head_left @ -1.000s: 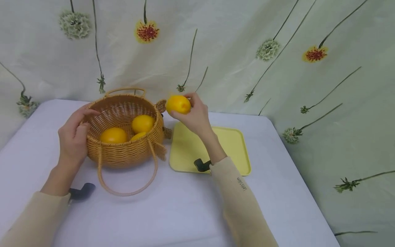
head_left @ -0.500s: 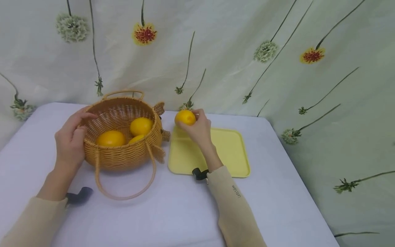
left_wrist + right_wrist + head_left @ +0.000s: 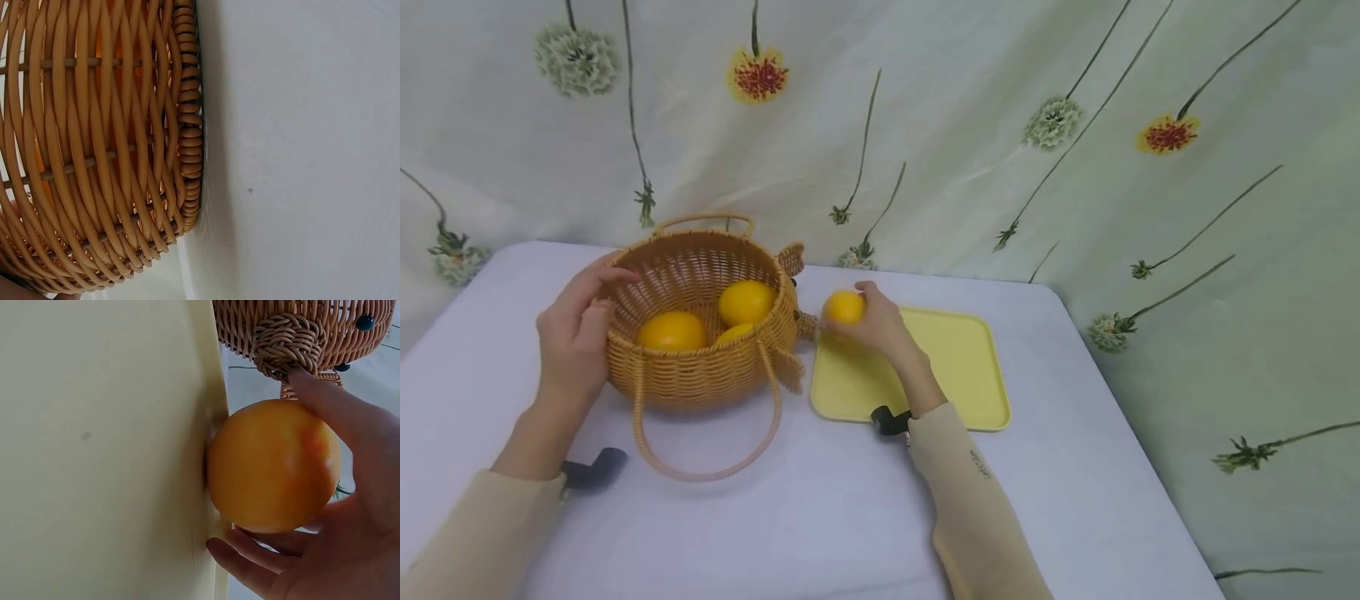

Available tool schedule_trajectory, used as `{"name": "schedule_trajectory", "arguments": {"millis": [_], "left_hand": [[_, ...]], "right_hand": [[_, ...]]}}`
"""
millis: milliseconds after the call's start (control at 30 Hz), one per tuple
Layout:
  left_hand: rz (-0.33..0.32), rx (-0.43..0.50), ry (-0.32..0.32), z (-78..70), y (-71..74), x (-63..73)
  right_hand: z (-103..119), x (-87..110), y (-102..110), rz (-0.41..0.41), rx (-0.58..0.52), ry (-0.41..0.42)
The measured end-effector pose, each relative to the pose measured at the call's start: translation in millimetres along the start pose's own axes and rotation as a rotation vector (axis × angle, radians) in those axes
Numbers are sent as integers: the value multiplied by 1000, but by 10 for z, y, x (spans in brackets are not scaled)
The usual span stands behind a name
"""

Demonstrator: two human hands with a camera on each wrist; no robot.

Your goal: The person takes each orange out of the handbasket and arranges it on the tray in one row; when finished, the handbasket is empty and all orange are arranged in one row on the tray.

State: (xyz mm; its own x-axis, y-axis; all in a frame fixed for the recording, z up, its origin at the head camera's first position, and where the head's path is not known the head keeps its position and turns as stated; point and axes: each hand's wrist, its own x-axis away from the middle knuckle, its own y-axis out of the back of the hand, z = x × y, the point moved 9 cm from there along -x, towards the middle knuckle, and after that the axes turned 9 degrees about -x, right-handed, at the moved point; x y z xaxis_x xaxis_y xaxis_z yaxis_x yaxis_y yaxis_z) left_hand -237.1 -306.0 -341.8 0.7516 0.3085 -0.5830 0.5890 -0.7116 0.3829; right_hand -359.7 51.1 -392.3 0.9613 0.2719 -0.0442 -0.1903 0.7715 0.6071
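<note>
My left hand [image 3: 572, 346] grips the left rim of a wicker basket [image 3: 692, 379], its fingers over the edge and the thumb outside. Three lemons show inside the basket: one at front left [image 3: 672, 332], another at the back right [image 3: 747, 302], and a third [image 3: 735, 333] partly hidden by the rim. To the right, my right hand [image 3: 886, 332] holds a lemon [image 3: 272, 467] between thumb and fingers. That lemon is low at the far left corner of a yellow tray [image 3: 962, 367]. In the right wrist view it appears to touch the tray surface.
A basket handle [image 3: 707, 477] hangs forward onto the white tablecloth [image 3: 760, 533]; another handle [image 3: 703, 217] stands at the back. Wicker fins stick out from the basket's right side, close to the tray. A flower-print curtain [image 3: 947, 150] hangs behind the table.
My right hand has brought the lemon down from beside the basket's rim to the tray's far left corner. The left hand stays on the basket.
</note>
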Motion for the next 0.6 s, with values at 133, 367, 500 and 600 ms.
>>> {"name": "schedule_trajectory", "arguments": {"millis": [133,367,500,600], "left_hand": [[-4,-3,-10,-22,13,10],[8,-16,-6,-15,10,3],[14,-17,-6,-12,12,13],[9,-17,-9,-26,34,19]], "right_hand": [[-8,-1,-92,108,83,0],[34,33,-125,269,39,76],[-65,25,-132,302,-31,53],[-102,12,-137,305,-64,56]]}}
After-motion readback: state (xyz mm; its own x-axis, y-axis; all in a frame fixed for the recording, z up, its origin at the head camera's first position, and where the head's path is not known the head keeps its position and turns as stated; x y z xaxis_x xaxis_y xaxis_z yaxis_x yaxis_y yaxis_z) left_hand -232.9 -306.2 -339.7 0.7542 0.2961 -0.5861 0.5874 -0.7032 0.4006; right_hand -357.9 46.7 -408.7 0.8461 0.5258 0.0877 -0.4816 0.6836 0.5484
